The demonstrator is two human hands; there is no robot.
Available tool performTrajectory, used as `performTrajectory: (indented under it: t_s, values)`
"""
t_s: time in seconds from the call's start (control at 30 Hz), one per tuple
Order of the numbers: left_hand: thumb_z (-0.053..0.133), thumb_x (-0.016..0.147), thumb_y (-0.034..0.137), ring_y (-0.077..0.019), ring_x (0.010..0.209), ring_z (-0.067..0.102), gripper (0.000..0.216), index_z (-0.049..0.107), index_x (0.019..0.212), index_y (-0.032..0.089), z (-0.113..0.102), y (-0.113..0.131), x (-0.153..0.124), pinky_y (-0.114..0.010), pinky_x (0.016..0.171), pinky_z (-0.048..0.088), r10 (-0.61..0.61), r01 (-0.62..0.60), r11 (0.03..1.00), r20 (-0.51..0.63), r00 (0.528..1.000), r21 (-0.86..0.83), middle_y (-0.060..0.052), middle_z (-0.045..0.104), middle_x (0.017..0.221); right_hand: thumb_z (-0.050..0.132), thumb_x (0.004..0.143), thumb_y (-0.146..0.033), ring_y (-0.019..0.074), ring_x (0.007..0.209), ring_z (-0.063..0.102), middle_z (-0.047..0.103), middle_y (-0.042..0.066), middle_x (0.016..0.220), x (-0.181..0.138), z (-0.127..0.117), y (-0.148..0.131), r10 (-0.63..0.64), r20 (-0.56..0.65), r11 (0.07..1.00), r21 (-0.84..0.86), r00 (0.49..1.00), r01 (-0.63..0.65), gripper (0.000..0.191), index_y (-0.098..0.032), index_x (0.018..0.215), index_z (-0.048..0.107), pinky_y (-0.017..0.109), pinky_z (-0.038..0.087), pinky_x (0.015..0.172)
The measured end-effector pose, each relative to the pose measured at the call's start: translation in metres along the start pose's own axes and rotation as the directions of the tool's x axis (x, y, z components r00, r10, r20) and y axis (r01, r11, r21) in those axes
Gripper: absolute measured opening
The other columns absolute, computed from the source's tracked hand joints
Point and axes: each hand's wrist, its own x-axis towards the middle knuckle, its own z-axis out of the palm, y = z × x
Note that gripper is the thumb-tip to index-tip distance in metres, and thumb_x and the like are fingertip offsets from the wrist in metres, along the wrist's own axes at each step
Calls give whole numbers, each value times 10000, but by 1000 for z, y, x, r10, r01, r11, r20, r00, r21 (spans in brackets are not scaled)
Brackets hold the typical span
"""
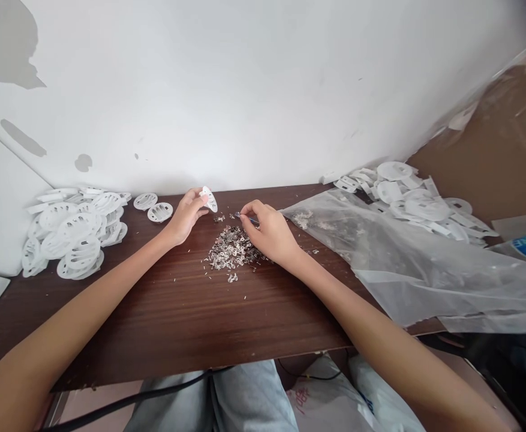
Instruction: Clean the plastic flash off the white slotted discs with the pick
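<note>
My left hand [185, 217] pinches a white slotted plastic disc [209, 200], held tilted on edge above the table. My right hand [269, 231] is closed on a slim bluish tool [254, 221], mostly covered by the fingers; its exact kind cannot be made out. The tool's tip points left, close to a few small metal pieces [220, 218]. Below and between the hands lies a pile of small metal clips [231, 247], with loose bits scattered around it. Two more slotted discs [160, 212] rest flat to the left of my left hand.
A heap of slotted white discs [76, 228] sits at the left, against the wall. More white plastic parts [418, 201] are heaped at the back right, beside a clear plastic bag [393, 264] spread over the dark wooden table [191, 324]. A black cable [155, 395] runs below the front edge.
</note>
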Motion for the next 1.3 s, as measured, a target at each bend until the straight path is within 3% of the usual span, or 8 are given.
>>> performTrajectory:
  t_s: [0.17, 0.37, 0.47, 0.6, 0.77, 0.9, 1.07, 1.3]
  values:
    - [688, 845, 517, -258, 1157, 636, 391, 660, 1116, 236, 6, 3, -12, -376, 993, 472, -21, 19, 999, 34, 999, 32, -61, 705, 1154, 541, 971, -195, 261, 963, 669, 752, 74, 1008, 0, 0, 0, -5, -6, 1000, -18, 1000, 5, 72, -230, 977, 604, 344, 461, 708]
    - [672, 841, 533, -257, 1153, 641, 351, 620, 1036, 246, 43, 4, -43, -376, 1015, 472, -40, 8, 987, -199, 979, -158, -60, 712, 1110, 546, 969, -189, 260, 957, 668, 748, 74, 991, 1, -1, 0, 4, -1, 1000, -11, 1000, -4, 69, -228, 974, 603, 340, 464, 701]
    - [598, 872, 590, -285, 1217, 629, 382, 615, 1039, 247, 54, 18, -45, -408, 1034, 479, -79, 12, 957, -222, 972, -288, -81, 717, 1159, 555, 955, -175, 260, 953, 670, 748, 73, 984, 1, -2, 0, 3, -8, 1000, -13, 1000, -3, 71, -224, 967, 605, 340, 465, 702]
    - [589, 873, 612, -293, 1260, 611, 398, 625, 1039, 252, 41, 36, -34, -431, 1083, 439, -17, -35, 970, -209, 978, -240, -79, 714, 1219, 552, 951, -176, 260, 945, 673, 751, 74, 979, 2, -3, 0, -1, -22, 1000, -8, 1000, 1, 76, -223, 964, 609, 343, 465, 709]
    - [644, 840, 576, -280, 1193, 624, 361, 607, 971, 242, 24, 24, -37, -416, 1079, 425, -92, 81, 994, -186, 978, -67, -69, 714, 1119, 548, 958, -185, 266, 949, 672, 752, 81, 983, 3, -4, 0, 9, -18, 1000, -6, 1000, -9, 72, -220, 969, 611, 351, 472, 710]
    - [659, 834, 518, -250, 1207, 616, 327, 590, 1030, 265, 39, 7, -55, -355, 1038, 448, -34, 23, 999, -249, 968, -44, -47, 695, 1155, 556, 955, -177, 265, 958, 672, 751, 77, 987, 2, -3, -1, 13, -8, 1000, -12, 1000, -13, 74, -226, 966, 610, 344, 469, 705]
    - [633, 868, 503, -269, 1230, 615, 324, 590, 1068, 253, 62, 12, -71, -381, 1040, 461, -58, 37, 992, -179, 982, -118, -68, 698, 1175, 564, 953, -178, 264, 939, 679, 752, 76, 988, 2, -4, 0, -7, -18, 999, -32, 1000, 6, 68, -224, 969, 611, 363, 481, 765]
    - [638, 876, 582, -261, 1309, 558, 343, 578, 987, 262, 59, 21, -71, -383, 1096, 411, -33, -38, 980, -344, 939, -197, -53, 672, 1231, 556, 960, -204, 263, 930, 673, 752, 73, 978, 3, -7, -1, -9, -47, 1000, -26, 999, 8, 53, -223, 954, 605, 366, 468, 758]
